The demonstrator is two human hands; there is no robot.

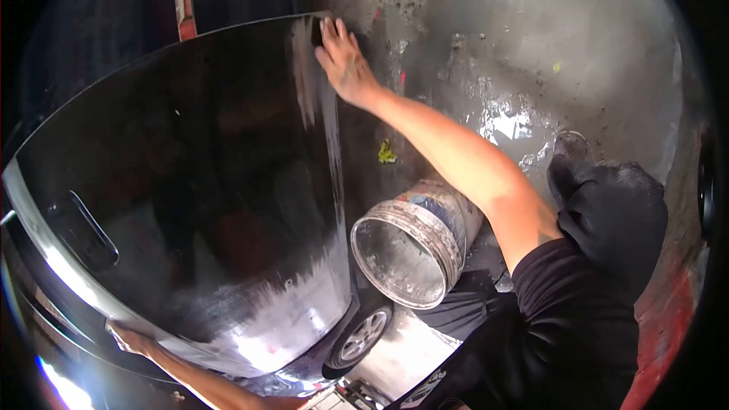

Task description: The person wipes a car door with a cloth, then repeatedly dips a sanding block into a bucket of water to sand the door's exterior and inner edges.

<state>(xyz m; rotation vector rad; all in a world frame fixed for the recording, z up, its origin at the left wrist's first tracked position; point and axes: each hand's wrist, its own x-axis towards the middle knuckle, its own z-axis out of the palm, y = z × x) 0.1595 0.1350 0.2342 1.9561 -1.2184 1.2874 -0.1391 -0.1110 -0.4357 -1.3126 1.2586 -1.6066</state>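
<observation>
A black car door (pixel 205 167) with a recessed handle (pixel 94 229) fills the left half of the view. Its lower part and right edge carry dull grey, sanded-looking patches. My right hand (pixel 348 64) reaches to the top right corner, fingers stretched out and slightly apart, lying along the edge with nothing held. Down at the lower left, my left hand (pixel 130 339) is at the door's bright rim. Its fingers look curled round that rim, though they are partly hidden.
A dirty, paint-smeared bucket (pixel 402 254) lies tipped on the floor, its mouth facing the door. A car wheel (pixel 364 336) shows below the door. Yellow-green scrap (pixel 386 152) lies on the wet grey floor (pixel 501 38). My shoe (pixel 572 144) stands on the right.
</observation>
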